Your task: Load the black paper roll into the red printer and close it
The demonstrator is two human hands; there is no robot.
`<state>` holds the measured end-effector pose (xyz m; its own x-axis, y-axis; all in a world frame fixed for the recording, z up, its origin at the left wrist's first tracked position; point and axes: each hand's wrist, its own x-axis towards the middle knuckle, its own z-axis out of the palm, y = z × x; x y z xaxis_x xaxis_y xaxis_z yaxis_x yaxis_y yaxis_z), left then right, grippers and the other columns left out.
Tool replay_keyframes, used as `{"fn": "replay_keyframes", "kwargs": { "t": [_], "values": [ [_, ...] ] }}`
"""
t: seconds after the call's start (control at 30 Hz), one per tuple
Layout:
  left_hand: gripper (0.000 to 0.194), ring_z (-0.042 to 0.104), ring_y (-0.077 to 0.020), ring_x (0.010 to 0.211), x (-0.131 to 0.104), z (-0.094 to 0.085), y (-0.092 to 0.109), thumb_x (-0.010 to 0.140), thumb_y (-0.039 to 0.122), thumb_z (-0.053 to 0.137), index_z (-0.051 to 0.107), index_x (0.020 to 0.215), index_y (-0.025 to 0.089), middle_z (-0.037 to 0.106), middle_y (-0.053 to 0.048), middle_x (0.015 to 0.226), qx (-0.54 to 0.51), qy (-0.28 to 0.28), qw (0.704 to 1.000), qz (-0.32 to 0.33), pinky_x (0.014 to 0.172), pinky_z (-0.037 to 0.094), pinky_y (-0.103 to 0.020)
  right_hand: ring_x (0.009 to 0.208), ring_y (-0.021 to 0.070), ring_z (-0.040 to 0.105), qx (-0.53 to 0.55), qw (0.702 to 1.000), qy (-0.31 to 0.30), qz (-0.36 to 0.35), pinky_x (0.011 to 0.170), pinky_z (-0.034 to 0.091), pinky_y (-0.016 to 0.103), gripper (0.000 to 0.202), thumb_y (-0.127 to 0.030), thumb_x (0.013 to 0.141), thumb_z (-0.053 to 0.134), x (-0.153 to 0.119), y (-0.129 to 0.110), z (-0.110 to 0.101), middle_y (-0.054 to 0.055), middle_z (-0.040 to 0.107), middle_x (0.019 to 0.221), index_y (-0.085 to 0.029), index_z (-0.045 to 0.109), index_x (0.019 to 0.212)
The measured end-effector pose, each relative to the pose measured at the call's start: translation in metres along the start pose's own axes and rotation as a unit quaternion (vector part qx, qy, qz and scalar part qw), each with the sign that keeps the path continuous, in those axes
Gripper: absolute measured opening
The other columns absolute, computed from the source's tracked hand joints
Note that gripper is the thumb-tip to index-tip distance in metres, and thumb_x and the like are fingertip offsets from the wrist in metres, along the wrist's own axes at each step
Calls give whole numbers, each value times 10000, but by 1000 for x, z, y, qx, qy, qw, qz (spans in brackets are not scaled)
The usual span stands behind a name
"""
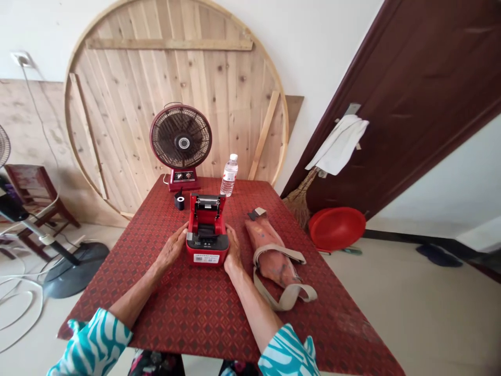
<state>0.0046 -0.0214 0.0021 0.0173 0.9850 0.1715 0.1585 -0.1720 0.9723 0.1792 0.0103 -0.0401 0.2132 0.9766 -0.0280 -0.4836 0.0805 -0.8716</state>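
A red and black label printer sits on the patterned red tabletop, its lid raised and its inside showing. My left hand is pressed along the printer's left side, and my right hand grips the right side. Some fingertips are hidden behind the casing. Just beyond the printer, to the left, stands a small dark roll with a white core. To the right of my right hand lies a worn orange-pink bag with beige straps.
A red fan and a clear water bottle stand at the far end of the table. Behind them leans a round wooden board. A red basin and a broom are right, a fan stand left.
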Motion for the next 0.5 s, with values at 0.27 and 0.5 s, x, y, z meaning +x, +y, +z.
{"fn": "replay_keyframes", "kwargs": {
  "t": [0.27, 0.5],
  "values": [
    [616, 439, -276, 1312, 3, -1, -13, 902, 575, 389, 461, 1381, 194, 514, -87, 1393, 25, -24, 999, -3, 1104, 339, -438, 797, 192, 648, -12, 1000, 21, -13, 699, 487, 315, 432, -493, 734, 606, -5, 2, -5, 14, 722, 902, -208, 618, 1058],
    [587, 446, -264, 1305, 2, 5, -25, 925, 555, 351, 466, 1368, 187, 522, -95, 1384, 2, 14, 1000, 5, 1096, 346, -431, 1214, 218, 522, -157, 980, 20, -124, 1025, 392, 405, 489, -534, 832, 475, 40, -24, 3, 83, 576, 1312, -219, 561, 1195]
  ]
}}
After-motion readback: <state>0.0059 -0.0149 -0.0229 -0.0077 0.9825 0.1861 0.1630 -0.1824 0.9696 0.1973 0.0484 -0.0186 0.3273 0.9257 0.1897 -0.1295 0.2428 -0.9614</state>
